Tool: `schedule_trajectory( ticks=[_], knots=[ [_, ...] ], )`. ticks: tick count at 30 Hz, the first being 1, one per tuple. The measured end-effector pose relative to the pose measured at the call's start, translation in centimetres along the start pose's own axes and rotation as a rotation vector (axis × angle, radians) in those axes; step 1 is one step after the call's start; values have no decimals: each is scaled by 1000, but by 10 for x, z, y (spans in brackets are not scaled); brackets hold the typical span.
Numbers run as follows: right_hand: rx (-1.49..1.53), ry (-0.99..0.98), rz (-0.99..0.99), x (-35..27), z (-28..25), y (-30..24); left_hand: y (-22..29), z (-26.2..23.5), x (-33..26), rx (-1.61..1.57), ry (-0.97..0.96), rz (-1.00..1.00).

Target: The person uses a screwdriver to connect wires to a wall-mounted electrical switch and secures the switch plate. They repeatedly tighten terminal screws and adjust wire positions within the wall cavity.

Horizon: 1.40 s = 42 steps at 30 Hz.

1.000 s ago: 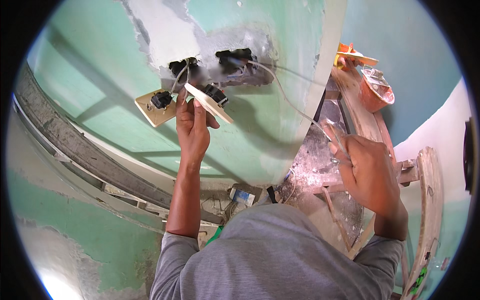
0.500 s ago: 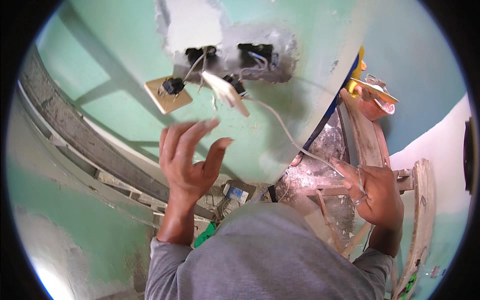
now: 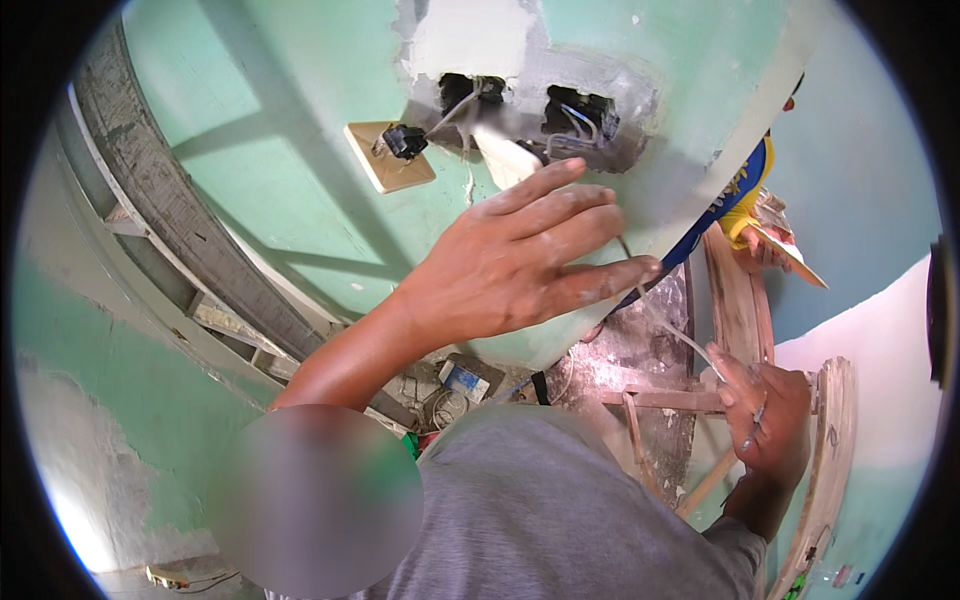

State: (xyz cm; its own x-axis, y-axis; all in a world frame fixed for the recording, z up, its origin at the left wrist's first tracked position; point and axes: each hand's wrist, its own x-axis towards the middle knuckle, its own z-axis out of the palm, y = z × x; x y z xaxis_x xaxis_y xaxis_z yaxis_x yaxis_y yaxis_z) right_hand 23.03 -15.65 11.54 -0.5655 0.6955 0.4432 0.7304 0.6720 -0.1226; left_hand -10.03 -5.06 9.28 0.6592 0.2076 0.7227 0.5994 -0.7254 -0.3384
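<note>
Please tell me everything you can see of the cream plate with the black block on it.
The cream plate is flat and roughly square, apparently plastic. A black block sits on its visible face, with small dark bits beside it, too fine to make out. A pale wire runs from the block up to the left wall opening. The plate stands askew before the green wall; whether they touch is unclear. The left hand is clear of it.

A thin, pale cable [image 3: 674, 328] slants downward to the right, gently curved, partly hidden. A whitish plate [image 3: 503, 155] sits tilted just below two wall openings [image 3: 590, 104], its lower edge partly covered.
</note>
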Motion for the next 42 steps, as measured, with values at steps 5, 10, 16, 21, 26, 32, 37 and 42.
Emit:
schedule_trajectory(
  ticks=[5,10,16,21,26,32,37,42],
  knots=[
    [55,-24,20,-11,-1,3,2,14,10,-145,27,62],
    [124,-2,70,-19,5,8,10,13,22,-261,-55,25],
    [252,110,170,-13,40,5,13,16,31,-180,-62,-36],
    [397,222,205,-17,65,8,15,21,33,-158,-111,-63],
    [442,193,219,-18,71,15,15,29,31,-121,-80,-54],
    [505,108,257,-15,68,15,16,25,22,-148,-88,-77],
    [533,97,241,-6,68,13,20,21,13,-82,-79,-121],
    [439,236,180,-7,72,21,28,3,-10,-185,127,-96]
  ],
)
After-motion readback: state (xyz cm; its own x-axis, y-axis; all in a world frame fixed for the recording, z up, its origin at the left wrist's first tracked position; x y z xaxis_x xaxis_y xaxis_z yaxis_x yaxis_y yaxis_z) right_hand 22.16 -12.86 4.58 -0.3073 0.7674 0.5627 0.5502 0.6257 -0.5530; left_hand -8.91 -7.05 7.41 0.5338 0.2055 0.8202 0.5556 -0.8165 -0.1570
